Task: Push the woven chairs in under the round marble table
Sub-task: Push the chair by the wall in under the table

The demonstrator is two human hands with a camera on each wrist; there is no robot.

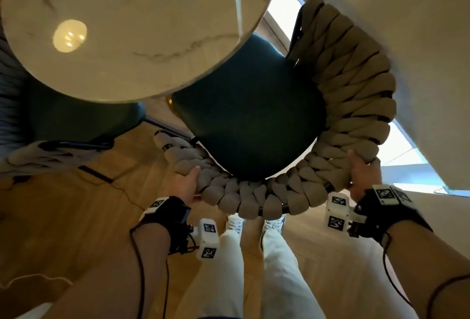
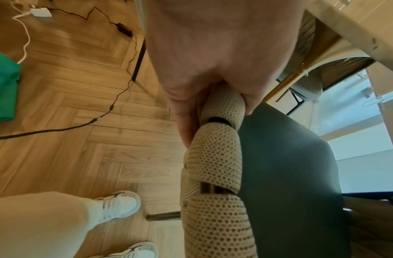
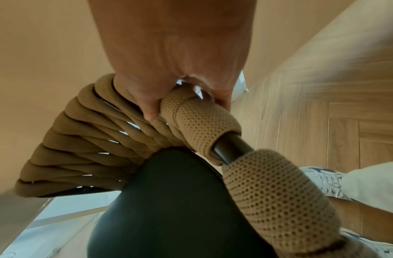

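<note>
A woven chair (image 1: 351, 84) with a thick beige braided back and a dark teal seat (image 1: 249, 120) stands in front of me, its seat partly under the round marble table (image 1: 132, 26). My left hand (image 1: 187, 181) grips the back's rim on the left; the left wrist view shows the left hand (image 2: 213, 97) with fingers and thumb wrapped round the woven rim (image 2: 215, 157). My right hand (image 1: 360, 168) grips the rim on the right, and the right wrist view shows the right hand (image 3: 175, 97) curled over the braided cord (image 3: 204, 125). A second woven chair (image 1: 63, 120) sits at the left, mostly under the table.
Herringbone wood floor (image 1: 76, 204) lies all around. Black and white cables (image 2: 116, 103) and a power adapter (image 2: 124, 29) trail over the floor to the left. A green cloth (image 2: 3, 87) lies far left. A wall (image 1: 407, 38) stands close on the right. My feet (image 1: 254, 224) stand just behind the chair.
</note>
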